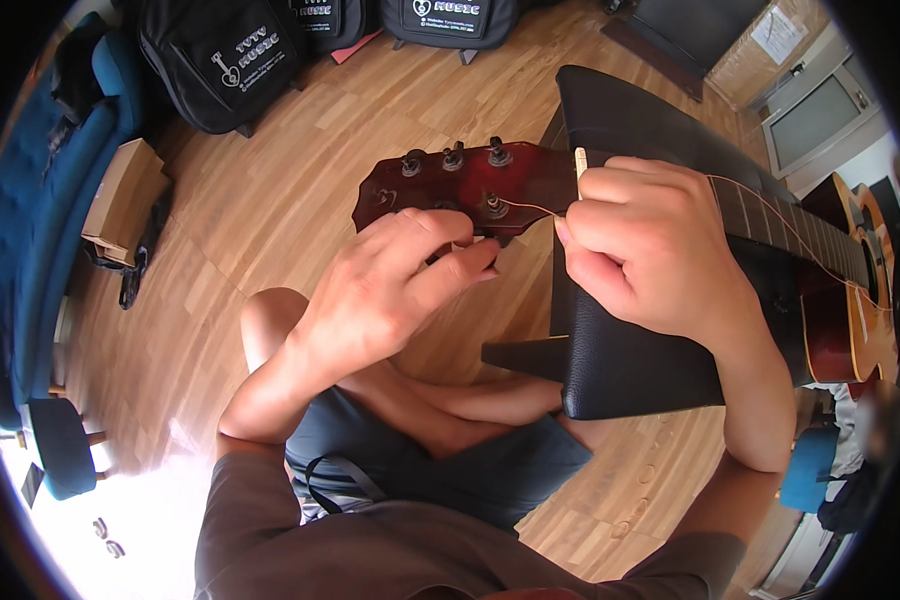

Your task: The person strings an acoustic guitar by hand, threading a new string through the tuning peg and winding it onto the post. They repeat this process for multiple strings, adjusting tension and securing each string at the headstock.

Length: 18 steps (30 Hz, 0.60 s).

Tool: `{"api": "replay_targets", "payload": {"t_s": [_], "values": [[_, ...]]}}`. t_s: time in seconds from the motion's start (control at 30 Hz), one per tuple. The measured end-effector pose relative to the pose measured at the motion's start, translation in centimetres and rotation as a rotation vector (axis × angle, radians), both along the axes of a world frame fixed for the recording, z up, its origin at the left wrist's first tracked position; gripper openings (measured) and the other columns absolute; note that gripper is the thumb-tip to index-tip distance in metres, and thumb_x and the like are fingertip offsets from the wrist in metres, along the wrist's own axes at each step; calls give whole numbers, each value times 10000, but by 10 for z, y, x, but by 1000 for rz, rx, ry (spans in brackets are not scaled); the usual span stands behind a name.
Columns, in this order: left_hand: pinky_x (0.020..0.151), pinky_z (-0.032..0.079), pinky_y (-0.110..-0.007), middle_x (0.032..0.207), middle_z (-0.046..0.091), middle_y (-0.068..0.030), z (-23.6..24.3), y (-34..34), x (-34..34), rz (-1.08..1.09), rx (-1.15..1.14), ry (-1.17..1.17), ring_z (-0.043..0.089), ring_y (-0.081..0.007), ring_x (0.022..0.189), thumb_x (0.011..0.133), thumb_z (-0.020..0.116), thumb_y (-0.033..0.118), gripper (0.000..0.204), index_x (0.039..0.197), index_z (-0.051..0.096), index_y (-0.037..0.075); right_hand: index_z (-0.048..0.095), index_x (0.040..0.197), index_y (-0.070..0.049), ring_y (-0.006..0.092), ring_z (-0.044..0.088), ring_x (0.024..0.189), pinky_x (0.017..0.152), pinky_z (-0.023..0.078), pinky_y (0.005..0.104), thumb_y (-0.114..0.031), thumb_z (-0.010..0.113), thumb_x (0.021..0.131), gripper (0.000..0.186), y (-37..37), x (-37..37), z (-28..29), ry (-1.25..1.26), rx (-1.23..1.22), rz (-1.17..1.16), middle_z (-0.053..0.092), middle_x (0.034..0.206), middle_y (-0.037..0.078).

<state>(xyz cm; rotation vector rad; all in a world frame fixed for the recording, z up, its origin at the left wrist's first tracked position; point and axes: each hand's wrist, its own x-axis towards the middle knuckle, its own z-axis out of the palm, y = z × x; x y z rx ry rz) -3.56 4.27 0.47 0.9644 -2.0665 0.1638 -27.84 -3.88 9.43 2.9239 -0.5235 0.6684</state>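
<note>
A dark red guitar headstock point(420, 175) lies over a black padded bench point(620, 370), with tuning posts on it and the neck point(785, 225) running right to the body point(840, 335). My left hand point(390, 280) has its fingers curled at the lower edge of the headstock, closed on a tuning peg that they mostly hide. My right hand point(650, 250) is closed beside the pale nut point(580, 156), pinching a thin copper-coloured string point(525, 207) that runs from a lower post. A loose length of string arcs along the fretboard toward the body.
Black bags point(220, 40) stand at the back. A blue sofa point(30, 220) and an open cardboard box point(115, 200) are on the left. A boxed package point(755, 50) and another guitar point(840, 200) are at the right. The person's crossed legs point(450, 405) are below the bench.
</note>
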Motion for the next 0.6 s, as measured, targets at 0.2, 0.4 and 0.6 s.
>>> {"api": "replay_targets", "payload": {"t_s": [0.2, 0.4, 0.6], "values": [[706, 499, -368, 990, 664, -41, -22, -10, -8, 34, -170, 57, 637, -234, 844, 750, 901, 55, 379, 1096, 750, 89, 552, 663, -80, 273, 574, 655, 562, 472, 409, -93, 745, 706, 198, 1, 1, 1, 9, -9, -7, 507, 677, 54], [710, 504, -381, 926, 672, -16, -15, -5, -17, 80, -152, -25, 628, -231, 832, 749, 854, -7, 404, 1133, 765, 83, 554, 656, -81, 271, 581, 655, 561, 475, 408, -97, 746, 706, 199, -1, 0, 0, -23, 3, 6, 513, 673, 52], [749, 561, -379, 944, 674, -27, 6, 2, -3, 6, 43, -50, 665, -245, 883, 753, 865, 1, 403, 1137, 786, 94, 551, 647, -85, 270, 581, 655, 557, 473, 408, -98, 744, 706, 202, -1, -2, -1, -14, 3, -8, 517, 673, 51]]}}
